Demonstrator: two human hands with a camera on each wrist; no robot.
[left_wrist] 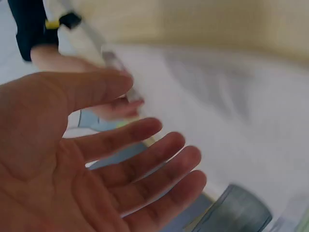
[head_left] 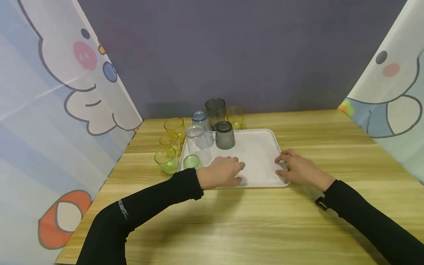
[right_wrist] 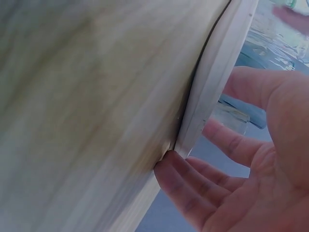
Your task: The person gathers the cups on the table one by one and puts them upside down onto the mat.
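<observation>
A white tray (head_left: pixel 261 147) lies on the wooden table (head_left: pixel 232 221). My left hand (head_left: pixel 236 171) hovers over the tray's front left part with the palm down and holds nothing. In the left wrist view that hand (left_wrist: pixel 159 150) shows its fingers spread and relaxed above the tray (left_wrist: pixel 231 111). My right hand (head_left: pixel 282 165) rests at the tray's front right corner. In the right wrist view its fingertips (right_wrist: pixel 176 169) touch the tray's rim (right_wrist: pixel 217 82), with the thumb apart from it. An upturned dark grey cup (head_left: pixel 225 135), a clear cup (head_left: pixel 198 143) and a small green cup (head_left: pixel 192 162) stand on the tray.
Beside the tray on the left stand two yellow cups (head_left: pixel 174 127) and a green cup (head_left: pixel 166 160). Behind it are a blue-rimmed cup (head_left: pixel 200 119), a tall grey cup (head_left: pixel 215 108) and a yellow cup (head_left: pixel 236 116). Printed curtains close both sides; a dark wall closes the back.
</observation>
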